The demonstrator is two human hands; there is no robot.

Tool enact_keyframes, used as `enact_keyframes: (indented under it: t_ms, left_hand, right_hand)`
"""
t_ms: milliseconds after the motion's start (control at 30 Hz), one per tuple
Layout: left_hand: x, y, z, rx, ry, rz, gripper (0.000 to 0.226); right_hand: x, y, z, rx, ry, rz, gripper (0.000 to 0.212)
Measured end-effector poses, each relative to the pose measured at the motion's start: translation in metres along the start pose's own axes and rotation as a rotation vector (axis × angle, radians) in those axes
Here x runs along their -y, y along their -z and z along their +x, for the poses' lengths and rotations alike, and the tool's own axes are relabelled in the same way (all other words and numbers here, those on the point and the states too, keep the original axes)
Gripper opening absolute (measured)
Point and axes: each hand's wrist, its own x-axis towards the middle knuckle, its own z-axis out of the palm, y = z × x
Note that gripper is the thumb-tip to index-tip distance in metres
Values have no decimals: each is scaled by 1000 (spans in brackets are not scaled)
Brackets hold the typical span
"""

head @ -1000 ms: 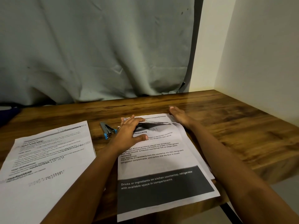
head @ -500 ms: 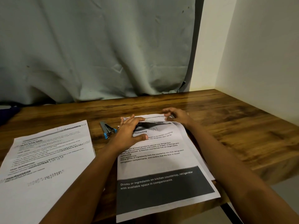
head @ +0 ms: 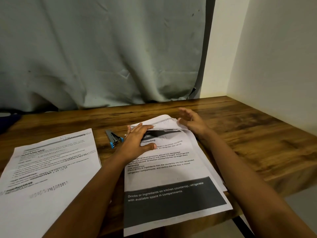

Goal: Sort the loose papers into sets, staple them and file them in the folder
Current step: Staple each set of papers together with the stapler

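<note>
Misalignment looms for the paper stack [head: 171, 170] overhanging the near right edge of the bench [head: 257, 134]: the left hand [head: 137, 143] presses it with flat, spread fingers, the right hand [head: 192, 121] hovers loose and open-fingered at its lifted far corner, and the stapler [head: 114, 139] lies just left.

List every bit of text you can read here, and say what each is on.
"Restocking": heading on the top sheet of the right stack, start hidden by the left hand.
"confirm that the door is closed": ends its body text; other lines partly hidden.
"Drinks or ingredients on kitchen countertop, refrigerator with available space in compartments": white on that sheet's dark band.
"A1": handwritten near its top.
Left sheet: print too blurred to read.
</note>
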Motion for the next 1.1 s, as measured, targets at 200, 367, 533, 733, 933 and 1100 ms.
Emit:
enact_keyframes:
  t_ms: [200,367,533,733,933,1100]
  left_hand:
    - [-2,1,0,11,26,16,82]
    - [0,-2,1,18,32,34,101]
    - [-2,0,0,-37,-31,17,105]
    - [2,-1,2,-31,-47,79,67]
    - [1,-1,1,-28,-22,35,56]
    - [2,-3,0,-52,-39,-17,50]
  right_hand:
    - [17,4,-8,35,-80,361,63]
    - [28,10,-20,441,2,229,36]
    - [25,15,-25,656,-38,168,38]
    - [22,17,-24,452,-64,236,27]
    - [-8,25,-4,133,-119,-587,55]
    - [-6,23,-6,200,-74,-654,59]
